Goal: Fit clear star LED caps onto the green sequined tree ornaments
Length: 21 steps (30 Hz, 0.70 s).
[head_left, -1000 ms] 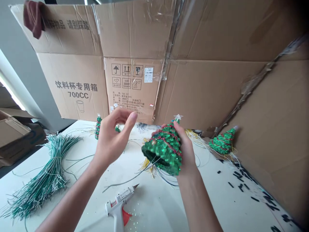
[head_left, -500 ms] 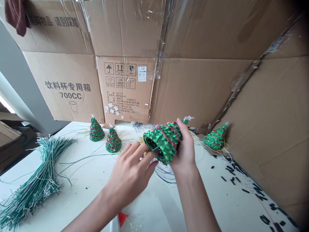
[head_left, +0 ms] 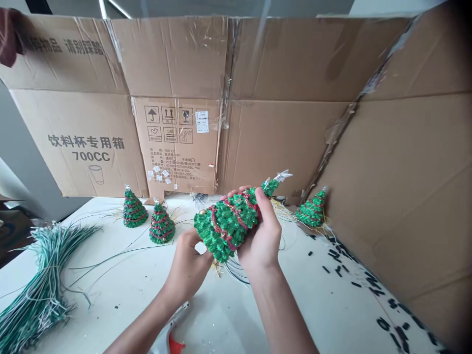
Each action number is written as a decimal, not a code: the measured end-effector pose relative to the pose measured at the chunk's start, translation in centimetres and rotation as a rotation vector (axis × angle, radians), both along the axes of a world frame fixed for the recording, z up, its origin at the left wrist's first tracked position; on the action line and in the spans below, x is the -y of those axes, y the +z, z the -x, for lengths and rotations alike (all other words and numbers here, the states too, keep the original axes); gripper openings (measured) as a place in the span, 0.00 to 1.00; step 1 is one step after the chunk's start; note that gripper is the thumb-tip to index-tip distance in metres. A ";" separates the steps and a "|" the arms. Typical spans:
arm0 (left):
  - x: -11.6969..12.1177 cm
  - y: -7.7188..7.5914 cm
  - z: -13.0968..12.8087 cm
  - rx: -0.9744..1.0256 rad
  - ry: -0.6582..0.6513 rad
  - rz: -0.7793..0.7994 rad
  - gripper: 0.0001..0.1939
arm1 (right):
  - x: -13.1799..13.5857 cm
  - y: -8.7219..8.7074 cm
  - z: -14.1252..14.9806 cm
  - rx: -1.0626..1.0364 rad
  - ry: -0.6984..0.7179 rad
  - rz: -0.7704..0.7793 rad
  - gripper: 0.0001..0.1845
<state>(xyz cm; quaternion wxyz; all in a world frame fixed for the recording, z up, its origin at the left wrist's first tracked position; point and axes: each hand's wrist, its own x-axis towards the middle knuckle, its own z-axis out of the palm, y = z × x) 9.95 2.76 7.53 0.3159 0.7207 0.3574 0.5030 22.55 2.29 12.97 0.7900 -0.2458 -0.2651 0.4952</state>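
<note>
A small green Christmas tree [head_left: 230,216] with red garland and a clear star [head_left: 284,176] at its tip lies tilted in my right hand [head_left: 262,236]. That hand is wrapped round the tree's upper part, thumb on the near side. My left hand [head_left: 191,263] is at the tree's wide base, thumb and forefinger curled toward each other. Its fingertips go out of sight at the base rim, so what they pinch is hidden. Under the tree lie coiled thin wires [head_left: 236,270] on the white table [head_left: 136,275].
Two similar trees [head_left: 134,209] stand at the back left, another tree [head_left: 312,209] leans at the right. A bundle of green wires [head_left: 44,275] lies at the left. Cardboard walls [head_left: 273,142] enclose the back and right. Black bits [head_left: 335,255] dot the right side; something red [head_left: 176,345] is at the front.
The tree has turned, so its hollow underside no longer faces me. My left fingers, earlier seen reaching into the hollow, are now hidden at the base. The view has tipped upward.
</note>
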 end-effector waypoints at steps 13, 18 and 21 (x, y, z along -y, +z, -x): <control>-1.0 0.3 0.1 0.119 -0.180 0.213 0.24 | -0.2 0.0 -0.1 0.004 -0.114 0.148 0.17; -1.2 1.3 1.1 0.128 -0.219 0.315 0.23 | -1.3 -0.5 -1.0 -0.140 -0.057 0.271 0.17; -1.1 1.7 1.5 0.075 -0.250 0.359 0.24 | -1.8 -0.8 -1.3 -0.148 -0.061 0.309 0.19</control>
